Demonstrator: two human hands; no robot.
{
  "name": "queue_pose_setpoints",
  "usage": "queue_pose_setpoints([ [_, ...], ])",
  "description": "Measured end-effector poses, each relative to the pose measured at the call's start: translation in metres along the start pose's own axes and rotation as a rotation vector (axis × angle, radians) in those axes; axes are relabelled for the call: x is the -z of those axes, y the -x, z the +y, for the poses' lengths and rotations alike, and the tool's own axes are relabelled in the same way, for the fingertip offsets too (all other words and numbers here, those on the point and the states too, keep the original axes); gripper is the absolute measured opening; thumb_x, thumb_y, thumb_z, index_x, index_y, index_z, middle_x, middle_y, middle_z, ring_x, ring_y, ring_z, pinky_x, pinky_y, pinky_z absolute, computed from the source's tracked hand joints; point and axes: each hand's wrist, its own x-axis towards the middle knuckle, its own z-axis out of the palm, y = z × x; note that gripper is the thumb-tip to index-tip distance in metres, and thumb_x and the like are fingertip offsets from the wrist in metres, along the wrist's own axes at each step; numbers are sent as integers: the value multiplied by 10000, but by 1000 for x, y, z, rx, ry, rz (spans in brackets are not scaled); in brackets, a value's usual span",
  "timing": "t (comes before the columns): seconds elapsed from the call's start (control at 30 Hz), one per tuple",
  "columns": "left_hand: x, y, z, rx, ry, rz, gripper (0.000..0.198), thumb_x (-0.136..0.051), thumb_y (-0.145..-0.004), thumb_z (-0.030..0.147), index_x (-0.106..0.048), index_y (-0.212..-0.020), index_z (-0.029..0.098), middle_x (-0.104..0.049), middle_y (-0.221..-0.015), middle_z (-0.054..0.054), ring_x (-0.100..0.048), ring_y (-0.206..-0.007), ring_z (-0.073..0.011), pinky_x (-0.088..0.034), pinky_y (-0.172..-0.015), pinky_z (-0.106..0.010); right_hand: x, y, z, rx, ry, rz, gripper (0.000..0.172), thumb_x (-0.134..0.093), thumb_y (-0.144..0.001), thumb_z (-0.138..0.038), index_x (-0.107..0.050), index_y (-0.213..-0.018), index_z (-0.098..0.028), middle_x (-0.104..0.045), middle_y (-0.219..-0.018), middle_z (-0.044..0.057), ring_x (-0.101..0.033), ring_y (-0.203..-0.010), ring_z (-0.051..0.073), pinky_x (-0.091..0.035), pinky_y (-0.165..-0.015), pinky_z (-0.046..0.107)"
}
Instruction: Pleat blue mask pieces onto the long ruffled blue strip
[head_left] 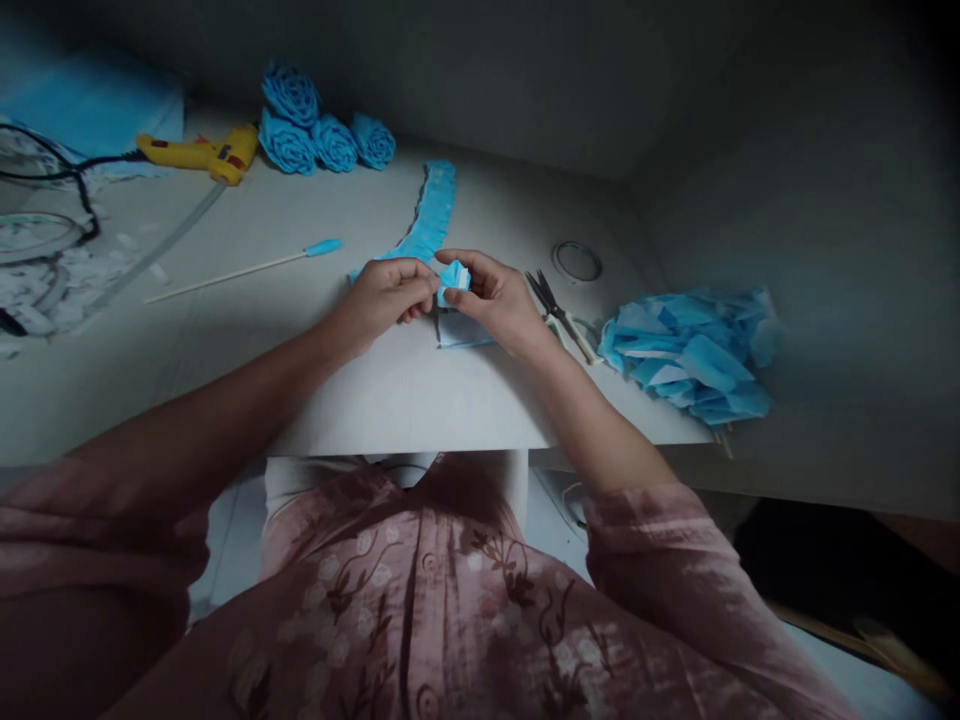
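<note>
Both hands meet over the middle of the white table point(420, 400). My left hand point(386, 298) is curled, its fingertips pinching the near end of a long pleated blue strip point(433, 212) that runs away toward the back. My right hand point(499, 300) pinches a small folded piece of blue material point(454, 277) between thumb and fingers. Under my right hand a flat blue piece point(459, 330) lies on the table.
Small scissors point(559, 312) lie just right of my right hand. A heap of blue cut pieces point(690, 350) sits at the table's right edge. Finished blue roses point(322, 135), a yellow glue gun point(206, 153) and a blue-tipped stick point(247, 268) lie at the back left. A round hole point(577, 261) is behind the scissors.
</note>
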Motion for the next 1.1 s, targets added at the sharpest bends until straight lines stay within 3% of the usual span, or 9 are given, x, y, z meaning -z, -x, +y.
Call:
queue_pose_setpoints([
  [0.23,1,-2,-3,-58,-30,18,216,-766,-821,115,-605,-696,187,-565,-575,39,-469,-519,-70,-371,-506,-196,-1,-3,4,0,-15,-8,544,-896,-824,-504,-738,-1279,-252,-722,-974,11,-621,-872,179,-561,-782,310],
  [0.6,3,-2,2,-21,46,63,222,-704,-890,112,-585,-719,190,-563,-579,35,-458,-508,-75,-377,-511,-205,5,-3,1,-67,-193,-9,515,-900,-811,-473,-759,-1246,-235,-791,-1091,43,-712,-1063,213,-628,-967,390],
  [0.8,2,0,0,-35,52,37,235,-752,-923,172,-601,-743,185,-607,-628,24,-484,-523,-69,-411,-544,-208,4,-3,-4,-99,-190,98,499,-898,-786,-627,-733,-1007,-211,-714,-963,17,-672,-929,157,-615,-863,296],
  [0.97,4,-3,1,-14,131,80,168,-671,-1006,225,-671,-843,182,-637,-682,5,-526,-564,-89,-395,-522,-206,2,-2,-6,-60,-116,96,380,-870,-831,-527,-667,-892,-211,-602,-823,-23,-556,-780,119,-541,-749,260],
  [1.1,4,-4,2,-50,82,95,108,-689,-962,166,-696,-854,176,-609,-677,15,-530,-597,-95,-400,-550,-202,-2,-1,-9,-18,-70,15,317,-854,-855,-452,-648,-859,-211,-583,-786,-25,-509,-734,112,-475,-691,259],
])
